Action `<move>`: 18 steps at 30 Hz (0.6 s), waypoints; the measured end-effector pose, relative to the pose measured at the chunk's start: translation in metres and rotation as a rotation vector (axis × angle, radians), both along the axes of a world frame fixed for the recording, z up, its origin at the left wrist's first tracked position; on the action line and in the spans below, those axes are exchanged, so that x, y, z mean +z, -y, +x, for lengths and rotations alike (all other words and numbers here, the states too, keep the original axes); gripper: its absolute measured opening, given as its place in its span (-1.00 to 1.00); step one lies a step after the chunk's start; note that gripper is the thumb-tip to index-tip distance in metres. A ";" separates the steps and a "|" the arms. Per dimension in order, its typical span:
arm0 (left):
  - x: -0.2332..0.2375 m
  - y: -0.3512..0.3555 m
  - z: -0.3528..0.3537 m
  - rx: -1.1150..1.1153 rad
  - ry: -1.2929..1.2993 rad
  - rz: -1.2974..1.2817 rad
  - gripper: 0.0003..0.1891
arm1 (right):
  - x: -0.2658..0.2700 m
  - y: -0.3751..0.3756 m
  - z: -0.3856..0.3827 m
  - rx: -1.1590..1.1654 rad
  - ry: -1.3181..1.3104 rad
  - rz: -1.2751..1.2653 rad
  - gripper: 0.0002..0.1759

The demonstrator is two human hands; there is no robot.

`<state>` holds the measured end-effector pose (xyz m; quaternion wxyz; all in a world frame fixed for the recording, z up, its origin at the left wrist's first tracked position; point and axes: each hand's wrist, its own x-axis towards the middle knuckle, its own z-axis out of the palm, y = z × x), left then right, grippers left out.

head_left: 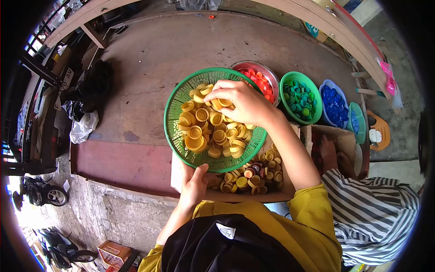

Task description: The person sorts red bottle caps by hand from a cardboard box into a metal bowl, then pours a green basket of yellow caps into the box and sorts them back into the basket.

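Observation:
A round green plastic basket (170, 136) holds a heap of yellow bottle caps (195, 132). With the thumb over its near rim, my left hand (195, 185) grips the basket. Reaching in from the right, my right hand (242, 103) has its fingers curled round a few of the caps at the top of the heap; the palm side is hidden. Under the basket's near edge stands a cardboard box (272, 196) with more yellow caps (242, 182) and some dark ones, partly covered by the basket.
Right of the basket stand a metal bowl of red caps (258, 84), a green basket of green caps (301, 100) and a basket of blue caps (334, 107). A person in a striped shirt (371, 213) works close on my right. Black plastic bags (90, 86) lie at left.

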<state>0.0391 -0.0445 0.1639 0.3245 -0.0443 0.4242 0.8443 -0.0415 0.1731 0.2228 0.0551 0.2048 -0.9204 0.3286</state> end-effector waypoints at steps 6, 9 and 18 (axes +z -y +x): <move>0.004 -0.005 0.000 0.023 -0.004 0.050 -0.36 | 0.022 0.007 0.016 -0.029 -0.021 0.128 -0.46; 0.003 -0.009 0.001 0.006 -0.075 -0.011 -0.35 | 0.019 0.037 0.035 -0.071 -0.182 0.395 -0.29; 0.005 -0.016 -0.005 -0.035 -0.153 -0.113 -0.29 | -0.042 0.033 0.010 -0.035 -0.263 0.622 -0.53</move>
